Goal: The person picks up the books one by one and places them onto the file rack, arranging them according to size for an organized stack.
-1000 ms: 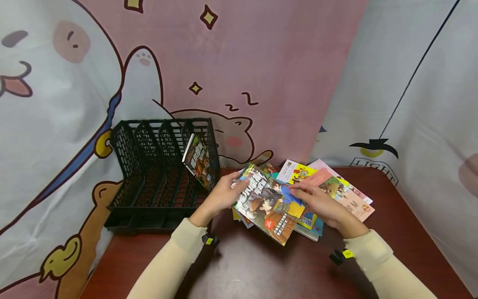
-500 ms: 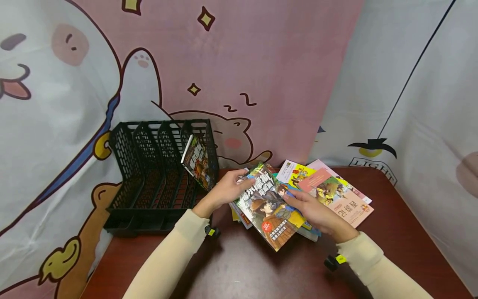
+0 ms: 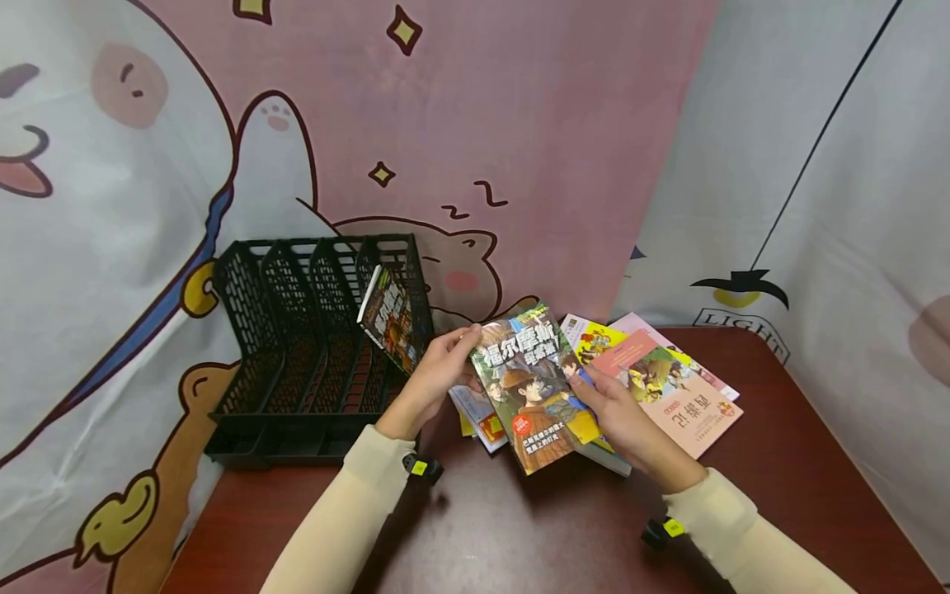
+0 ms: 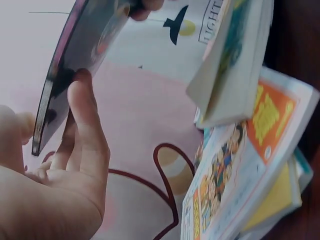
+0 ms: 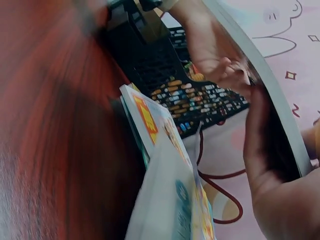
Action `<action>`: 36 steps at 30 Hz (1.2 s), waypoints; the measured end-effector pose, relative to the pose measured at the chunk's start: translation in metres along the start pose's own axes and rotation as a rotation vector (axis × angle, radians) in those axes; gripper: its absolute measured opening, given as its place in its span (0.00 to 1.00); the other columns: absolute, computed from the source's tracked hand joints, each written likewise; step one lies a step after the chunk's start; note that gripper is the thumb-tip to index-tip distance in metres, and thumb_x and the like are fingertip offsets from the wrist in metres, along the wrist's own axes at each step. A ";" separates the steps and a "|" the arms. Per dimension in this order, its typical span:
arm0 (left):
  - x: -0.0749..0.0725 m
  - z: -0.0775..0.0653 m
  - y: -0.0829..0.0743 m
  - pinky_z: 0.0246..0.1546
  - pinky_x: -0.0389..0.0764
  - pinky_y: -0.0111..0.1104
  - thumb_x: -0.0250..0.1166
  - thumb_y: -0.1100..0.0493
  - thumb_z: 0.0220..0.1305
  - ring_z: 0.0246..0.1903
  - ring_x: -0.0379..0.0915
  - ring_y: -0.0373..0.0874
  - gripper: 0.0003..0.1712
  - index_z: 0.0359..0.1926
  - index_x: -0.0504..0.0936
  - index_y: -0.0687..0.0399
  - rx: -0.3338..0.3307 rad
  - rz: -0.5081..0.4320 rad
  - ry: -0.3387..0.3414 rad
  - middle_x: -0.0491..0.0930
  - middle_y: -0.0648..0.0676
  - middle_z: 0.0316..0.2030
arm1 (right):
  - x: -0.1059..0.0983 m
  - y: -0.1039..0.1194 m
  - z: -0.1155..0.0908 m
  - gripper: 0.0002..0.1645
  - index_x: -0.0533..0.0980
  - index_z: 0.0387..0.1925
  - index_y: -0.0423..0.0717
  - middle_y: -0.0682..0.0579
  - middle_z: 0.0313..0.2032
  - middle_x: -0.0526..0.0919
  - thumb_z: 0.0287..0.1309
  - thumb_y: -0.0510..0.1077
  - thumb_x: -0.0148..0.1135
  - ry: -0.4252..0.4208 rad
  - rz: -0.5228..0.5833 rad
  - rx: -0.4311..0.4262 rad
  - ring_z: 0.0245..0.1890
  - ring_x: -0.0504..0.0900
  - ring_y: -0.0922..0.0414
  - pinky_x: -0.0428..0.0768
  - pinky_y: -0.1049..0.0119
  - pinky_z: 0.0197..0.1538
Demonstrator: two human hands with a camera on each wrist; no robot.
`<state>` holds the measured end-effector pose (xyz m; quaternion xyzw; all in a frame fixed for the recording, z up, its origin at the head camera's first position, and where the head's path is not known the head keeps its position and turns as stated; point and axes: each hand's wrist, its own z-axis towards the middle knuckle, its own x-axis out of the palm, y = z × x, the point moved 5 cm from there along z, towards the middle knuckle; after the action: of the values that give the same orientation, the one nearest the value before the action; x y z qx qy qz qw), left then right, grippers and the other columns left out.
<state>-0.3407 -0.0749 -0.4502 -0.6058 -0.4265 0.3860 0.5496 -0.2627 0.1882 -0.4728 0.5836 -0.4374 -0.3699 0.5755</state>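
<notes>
Between both hands, a book (image 3: pixel 530 392) with a cartoon detective on its cover is held above the table, cover facing up. My left hand (image 3: pixel 436 371) pinches its upper left edge; in the left wrist view the fingers (image 4: pixel 87 115) lie under the book's dark back. The right hand (image 3: pixel 627 417) grips the right edge, thumb on the cover and fingers (image 5: pixel 256 135) beneath. Below the held book lies a pile of books, partly hidden, with a white-edged one (image 3: pixel 482 412) sticking out at the left. To the right, a pink book (image 3: pixel 690 396) lies on the pile.
A black mesh file rack (image 3: pixel 297 379) with upright dividers stands on the left of the table. One book (image 3: pixel 389 318) leans in its rightmost slot. The dark red table (image 3: pixel 787 462) meets a cartoon-printed cloth (image 3: pixel 564 148) at the back.
The held book has been lifted and turned more upright, its cover now facing me more squarely. My left hand has shifted to its upper left edge. More of the pile shows beneath.
</notes>
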 end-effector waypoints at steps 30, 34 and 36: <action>-0.006 -0.023 -0.012 0.33 0.77 0.35 0.75 0.42 0.74 0.24 0.70 0.39 0.16 0.45 0.90 0.49 0.083 0.084 -0.203 0.75 0.42 0.22 | 0.042 -0.017 0.008 0.41 0.64 0.84 0.44 0.44 0.59 0.89 0.85 0.64 0.54 0.013 -0.192 0.161 0.48 0.90 0.58 0.88 0.61 0.56; -0.016 -0.031 -0.017 0.24 0.68 0.36 0.74 0.43 0.75 0.15 0.54 0.40 0.17 0.41 0.88 0.51 0.126 0.129 -0.205 0.61 0.41 0.14 | 0.049 -0.023 0.007 0.34 0.72 0.73 0.38 0.41 0.53 0.90 0.85 0.60 0.56 0.122 -0.155 0.180 0.43 0.93 0.47 0.93 0.48 0.50; -0.023 -0.036 -0.018 0.22 0.68 0.36 0.74 0.43 0.75 0.14 0.55 0.39 0.15 0.42 0.89 0.49 0.139 0.143 -0.213 0.64 0.41 0.15 | 0.051 -0.026 0.007 0.32 0.75 0.69 0.37 0.39 0.50 0.91 0.85 0.59 0.57 0.170 -0.163 0.190 0.42 0.94 0.42 0.93 0.46 0.49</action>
<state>-0.3169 -0.1083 -0.4292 -0.5506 -0.4107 0.5149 0.5129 -0.2496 0.1364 -0.4950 0.6982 -0.3711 -0.3217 0.5208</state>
